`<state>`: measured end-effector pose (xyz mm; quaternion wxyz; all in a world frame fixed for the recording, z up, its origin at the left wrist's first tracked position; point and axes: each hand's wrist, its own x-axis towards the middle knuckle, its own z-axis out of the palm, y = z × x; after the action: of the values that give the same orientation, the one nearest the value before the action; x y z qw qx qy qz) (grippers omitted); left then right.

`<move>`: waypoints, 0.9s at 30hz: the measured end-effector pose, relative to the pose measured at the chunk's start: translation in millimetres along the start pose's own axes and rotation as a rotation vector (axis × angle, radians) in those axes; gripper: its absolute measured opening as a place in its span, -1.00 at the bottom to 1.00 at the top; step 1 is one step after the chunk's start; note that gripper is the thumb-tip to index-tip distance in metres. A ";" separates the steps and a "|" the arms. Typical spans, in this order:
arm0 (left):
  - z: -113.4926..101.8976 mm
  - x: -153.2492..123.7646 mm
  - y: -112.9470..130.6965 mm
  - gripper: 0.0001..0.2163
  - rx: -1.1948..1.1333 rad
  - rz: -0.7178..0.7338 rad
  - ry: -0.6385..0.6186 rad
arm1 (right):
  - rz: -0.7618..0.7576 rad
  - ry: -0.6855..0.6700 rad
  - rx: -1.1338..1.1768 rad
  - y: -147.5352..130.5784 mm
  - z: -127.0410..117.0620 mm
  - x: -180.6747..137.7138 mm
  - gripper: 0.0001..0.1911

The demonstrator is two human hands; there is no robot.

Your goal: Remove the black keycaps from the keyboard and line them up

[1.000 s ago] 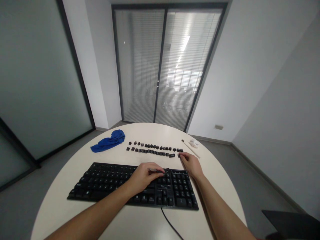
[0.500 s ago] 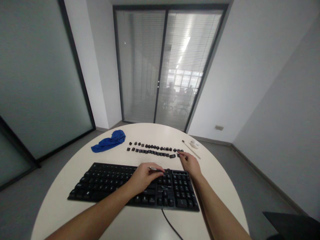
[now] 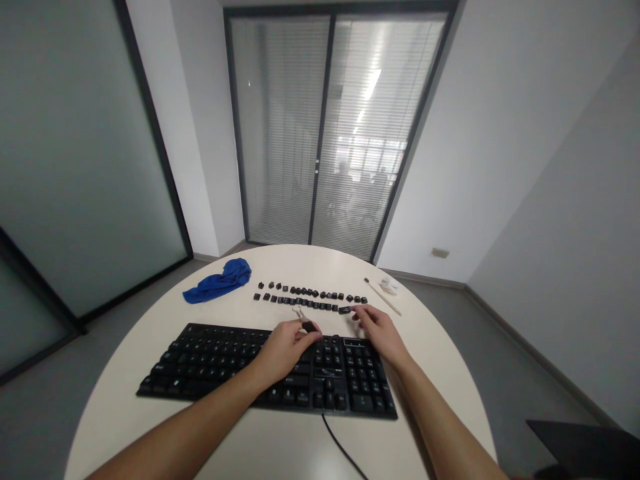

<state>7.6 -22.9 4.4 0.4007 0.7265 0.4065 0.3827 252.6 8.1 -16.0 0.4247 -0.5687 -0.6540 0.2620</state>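
Note:
A black keyboard (image 3: 225, 360) lies across the table below both hands. My left hand (image 3: 285, 347) is closed above its upper middle, holding a keycap puller (image 3: 309, 326) by its dark handle, the wire prongs pointing up and away. My right hand (image 3: 380, 331) is just beyond the keyboard's upper right corner, fingers stretched out and slightly apart. Its fingertips reach the right end of a long black keycap (image 3: 345, 310). That keycap ends the nearer of two rows of loose keycaps (image 3: 305, 303). Anything beneath the right fingers is hidden.
A crumpled blue cloth (image 3: 220, 281) lies at the table's far left. On the far right are a thin, dark-tipped brush (image 3: 384, 298) and a small white, crumpled item (image 3: 389, 287). The keyboard's cable (image 3: 343, 448) runs off the near side of the round white table (image 3: 280, 443).
My left hand has turned the keycap puller so its prongs point away from me. My right hand has shifted slightly left and nearer, uncovering the right end of the farther row.

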 end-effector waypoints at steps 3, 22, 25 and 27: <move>-0.2 -0.7 2.0 -0.82 0.006 0.003 -0.011 | -0.004 -0.075 0.047 -12.4 10.1 -5.7 -0.49; 6.9 12.4 -4.0 -0.80 0.152 0.021 -0.032 | -0.110 -0.109 -0.023 -22.9 32.0 -10.5 -0.67; 7.6 13.1 -3.7 -0.79 0.171 0.033 -0.039 | -0.121 -0.112 -0.031 -23.7 31.1 -11.2 -0.68; 8.4 13.4 -3.5 -0.78 0.169 0.044 -0.033 | -0.133 -0.116 -0.036 -24.0 30.8 -11.5 -0.68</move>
<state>19.0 -11.9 1.2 0.3362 0.7726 0.4147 0.3435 213.7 -3.9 -14.7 0.3924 -0.5155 -0.7182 0.2539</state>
